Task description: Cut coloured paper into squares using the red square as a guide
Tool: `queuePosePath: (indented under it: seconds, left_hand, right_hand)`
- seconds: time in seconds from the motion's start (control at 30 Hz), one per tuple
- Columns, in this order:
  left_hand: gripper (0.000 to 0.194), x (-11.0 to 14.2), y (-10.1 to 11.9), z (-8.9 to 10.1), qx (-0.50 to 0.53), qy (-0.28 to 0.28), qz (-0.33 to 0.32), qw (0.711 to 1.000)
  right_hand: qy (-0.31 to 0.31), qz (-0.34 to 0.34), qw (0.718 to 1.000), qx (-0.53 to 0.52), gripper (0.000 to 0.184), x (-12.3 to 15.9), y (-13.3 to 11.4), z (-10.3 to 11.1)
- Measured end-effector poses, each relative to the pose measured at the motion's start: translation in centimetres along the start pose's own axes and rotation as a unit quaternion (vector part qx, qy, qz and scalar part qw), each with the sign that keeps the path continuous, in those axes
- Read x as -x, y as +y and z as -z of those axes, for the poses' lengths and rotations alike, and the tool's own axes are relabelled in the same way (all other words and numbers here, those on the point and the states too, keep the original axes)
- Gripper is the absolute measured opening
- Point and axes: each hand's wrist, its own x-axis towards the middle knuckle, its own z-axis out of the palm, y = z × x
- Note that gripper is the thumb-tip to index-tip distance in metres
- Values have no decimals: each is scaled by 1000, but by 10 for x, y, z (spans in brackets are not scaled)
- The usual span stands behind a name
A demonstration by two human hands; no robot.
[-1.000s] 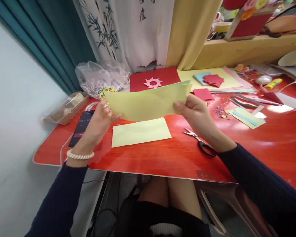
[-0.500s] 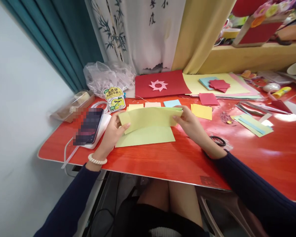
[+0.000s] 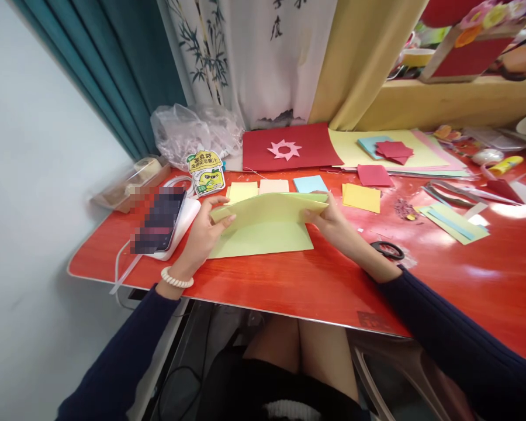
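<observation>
A pale yellow-green sheet of paper (image 3: 267, 207) is held low over the red table (image 3: 289, 280), bowed along its length. My left hand (image 3: 206, 231) pinches its left end and my right hand (image 3: 328, 219) pinches its right end. Directly under it a second yellow-green sheet (image 3: 263, 240) lies flat on the table. Black-handled scissors (image 3: 388, 250) lie just behind my right forearm, partly hidden by it.
A phone (image 3: 160, 219) rests on a white stand at the left. Small coloured paper squares (image 3: 307, 186) line up behind the sheet. Further back lie a dark red sheet with a pink star cut-out (image 3: 284, 149), stacked coloured papers (image 3: 394, 153) and a plastic bag (image 3: 193, 131).
Both hands have lowered the held sheet from chest height down to just above the flat sheet on the table. The view has shifted, revealing the row of small squares.
</observation>
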Motion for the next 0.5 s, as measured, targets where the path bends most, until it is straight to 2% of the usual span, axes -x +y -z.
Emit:
queuePosePath:
  seconds: [0.23, 0.3, 0.4, 0.5]
  left_hand:
    - [33, -4, -8, -2, 75, -57, 27, 995]
    - [37, -3, -7, -2, 86, -45, 31, 995]
    - [42, 1, 1, -4, 102, -25, 33, 994]
    - [40, 5, 17, -6, 104, -28, 36, 993]
  right_hand:
    - [5, 0, 1000, 23, 26, -4, 12, 1]
    - [7, 10, 1000, 24, 26, -4, 11, 2]
    - [12, 2, 999, -37, 29, -2, 0, 4]
    - [-40, -46, 994, -86, 31, 6, -10, 11]
